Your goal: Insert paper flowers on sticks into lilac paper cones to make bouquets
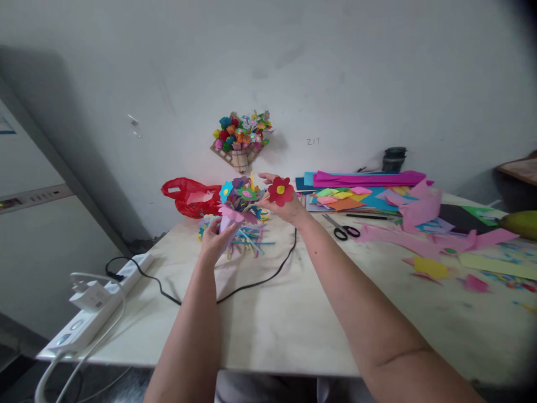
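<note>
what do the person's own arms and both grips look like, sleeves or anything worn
The left grip and right grip are ungloved. No sleeve, watch or bracelet shows on either forearm. The right forearm has a small dark spot and a thin dark line.

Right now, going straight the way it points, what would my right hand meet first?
Probably the multicoloured paper-flower bouquet in your left hand, though depth is unclear.
</note>
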`<state>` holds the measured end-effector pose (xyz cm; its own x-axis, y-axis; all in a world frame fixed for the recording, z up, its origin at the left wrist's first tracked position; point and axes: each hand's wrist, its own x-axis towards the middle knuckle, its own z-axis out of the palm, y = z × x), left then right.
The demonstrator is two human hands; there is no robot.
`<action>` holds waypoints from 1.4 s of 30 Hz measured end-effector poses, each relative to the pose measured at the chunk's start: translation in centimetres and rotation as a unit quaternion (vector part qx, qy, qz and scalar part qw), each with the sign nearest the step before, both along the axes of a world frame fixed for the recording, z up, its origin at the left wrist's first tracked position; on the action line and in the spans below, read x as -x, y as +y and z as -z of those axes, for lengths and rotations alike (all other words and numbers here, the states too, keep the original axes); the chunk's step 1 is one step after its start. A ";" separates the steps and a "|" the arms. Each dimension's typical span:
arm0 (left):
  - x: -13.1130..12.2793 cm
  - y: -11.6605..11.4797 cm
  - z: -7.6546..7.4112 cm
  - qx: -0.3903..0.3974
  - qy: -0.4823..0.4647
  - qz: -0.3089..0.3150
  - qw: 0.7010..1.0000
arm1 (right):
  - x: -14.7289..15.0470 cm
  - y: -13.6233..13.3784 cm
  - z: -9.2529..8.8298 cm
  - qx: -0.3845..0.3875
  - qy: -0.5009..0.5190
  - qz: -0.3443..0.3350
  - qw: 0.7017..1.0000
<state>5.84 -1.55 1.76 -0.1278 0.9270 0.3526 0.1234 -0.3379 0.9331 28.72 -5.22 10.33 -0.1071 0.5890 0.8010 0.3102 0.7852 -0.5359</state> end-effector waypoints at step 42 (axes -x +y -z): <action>0.0 0.2 0.1 -0.029 -0.020 0.008 0.999 | 3.5 1.9 3.3 -0.096 -0.063 0.297 0.948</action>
